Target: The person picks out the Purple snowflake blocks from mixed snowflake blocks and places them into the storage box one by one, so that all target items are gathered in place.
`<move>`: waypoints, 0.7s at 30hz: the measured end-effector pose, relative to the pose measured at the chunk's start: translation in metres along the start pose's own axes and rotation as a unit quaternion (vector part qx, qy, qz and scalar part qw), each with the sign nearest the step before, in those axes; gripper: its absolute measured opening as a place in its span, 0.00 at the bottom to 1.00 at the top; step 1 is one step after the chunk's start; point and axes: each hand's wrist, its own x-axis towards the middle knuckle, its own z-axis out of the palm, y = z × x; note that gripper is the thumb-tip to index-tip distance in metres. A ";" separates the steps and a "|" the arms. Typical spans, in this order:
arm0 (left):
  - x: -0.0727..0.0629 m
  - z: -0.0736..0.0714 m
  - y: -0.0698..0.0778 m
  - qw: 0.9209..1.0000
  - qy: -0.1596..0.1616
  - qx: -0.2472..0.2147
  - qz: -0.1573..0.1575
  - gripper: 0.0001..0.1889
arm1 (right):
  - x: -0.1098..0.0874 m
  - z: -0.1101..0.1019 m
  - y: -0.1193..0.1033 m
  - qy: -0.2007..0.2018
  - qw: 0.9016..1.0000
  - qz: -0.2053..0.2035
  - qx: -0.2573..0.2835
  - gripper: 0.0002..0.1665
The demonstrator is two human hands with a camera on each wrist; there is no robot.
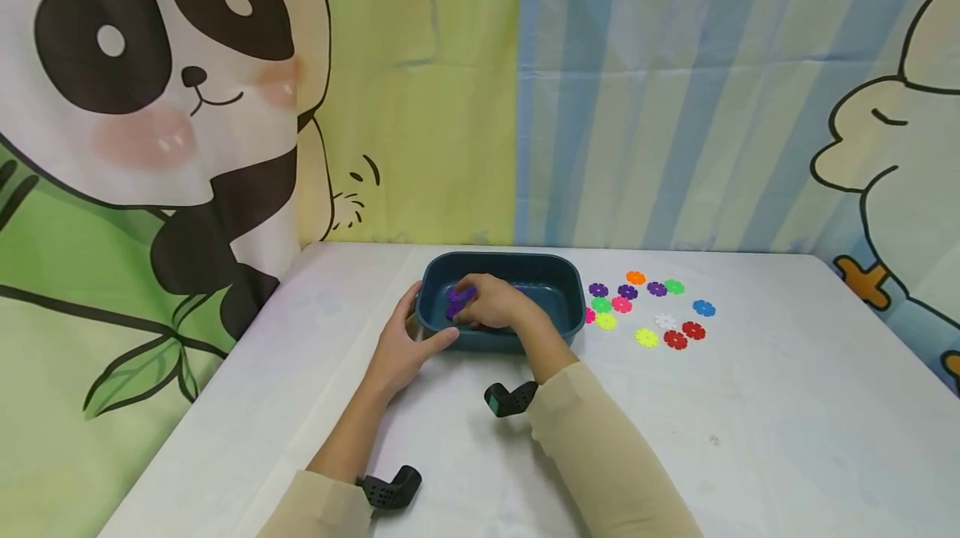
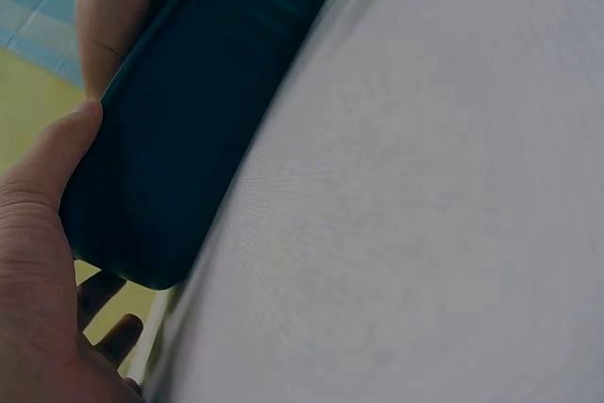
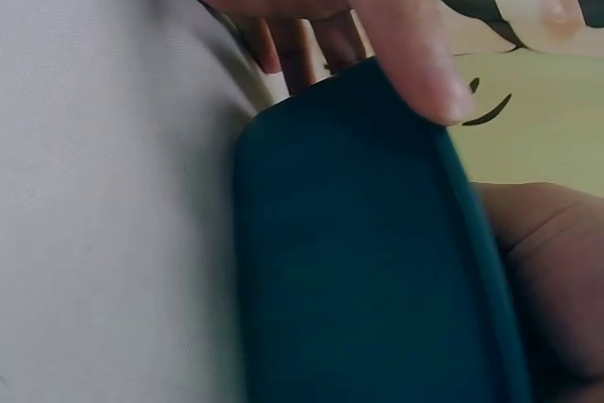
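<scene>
A dark teal plastic basin (image 1: 501,341) stands on the table, its long side toward me. My left hand (image 1: 400,348) holds its left end, thumb (image 2: 71,148) against the front rim and the other fingers round the outer corner. Inside the basin is my right hand (image 1: 493,302), its fingers bent around several purple flower-shaped discs (image 1: 454,304) near the left end. Whether those fingers pinch a disc, I cannot tell. In the right wrist view the basin wall (image 3: 349,252) hides most of that hand.
Right of the basin, more flower-shaped discs lie scattered, among them an orange one (image 1: 636,278), a blue one (image 1: 703,308), a white one (image 1: 664,320) and a red one (image 1: 676,339). A printed curtain (image 1: 420,104) hangs behind the white table (image 1: 750,438).
</scene>
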 end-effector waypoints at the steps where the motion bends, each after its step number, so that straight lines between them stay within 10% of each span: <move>1: 0.000 0.000 0.000 1.000 0.000 0.000 0.001 0.55 | -0.001 -0.001 -0.001 0.000 1.000 0.000 -0.013 0.32; 11: 0.001 0.001 -0.001 1.000 0.002 0.002 0.002 0.55 | -0.013 -0.005 0.010 0.017 0.999 -0.025 0.019 0.29; 21: 0.001 0.001 0.000 1.000 0.000 -0.002 -0.003 0.54 | -0.024 -0.005 0.022 0.117 0.992 -0.036 0.021 0.24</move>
